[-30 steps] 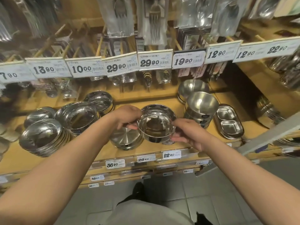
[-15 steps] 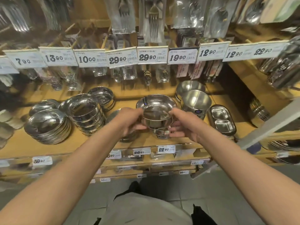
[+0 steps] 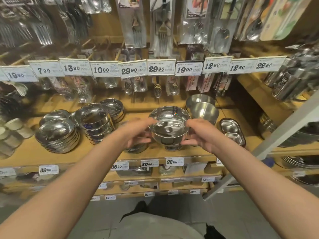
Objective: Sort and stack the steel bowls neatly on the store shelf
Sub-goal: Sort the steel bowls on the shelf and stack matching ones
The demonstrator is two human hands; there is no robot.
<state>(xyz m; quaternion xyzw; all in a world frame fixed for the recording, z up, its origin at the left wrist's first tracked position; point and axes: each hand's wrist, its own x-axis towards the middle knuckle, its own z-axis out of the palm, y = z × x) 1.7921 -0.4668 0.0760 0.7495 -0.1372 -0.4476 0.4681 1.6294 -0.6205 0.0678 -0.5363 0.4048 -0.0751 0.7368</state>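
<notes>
A shiny steel bowl (image 3: pixel 170 131) sits between my two hands at the middle of the wooden shelf (image 3: pixel 31 154). My left hand (image 3: pixel 138 134), blurred, holds its left rim, and my right hand (image 3: pixel 202 136) pinches its right rim with thumb on top and fingers beneath. The bowl rests on or just over another small bowl (image 3: pixel 172 148) whose base shows below it. A wider bowl (image 3: pixel 170 110) stands right behind. An upturned steel piece (image 3: pixel 136 150) lies partly hidden under my left hand.
Left of my hands stand a stack of deep bowls (image 3: pixel 96 121), a stack of shallow bowls (image 3: pixel 57 134) and a small bowl (image 3: pixel 114 107) behind them. Matte bowls (image 3: pixel 204 111) and two-compartment trays (image 3: pixel 232 132) stand to the right. Price tags (image 3: pixel 161 69) and packed cutlery hang above.
Both hands carried the bowl right and forward, away from the upturned piece, to a spot over the small bowl in front of the wide one. The camera tilted upward.
</notes>
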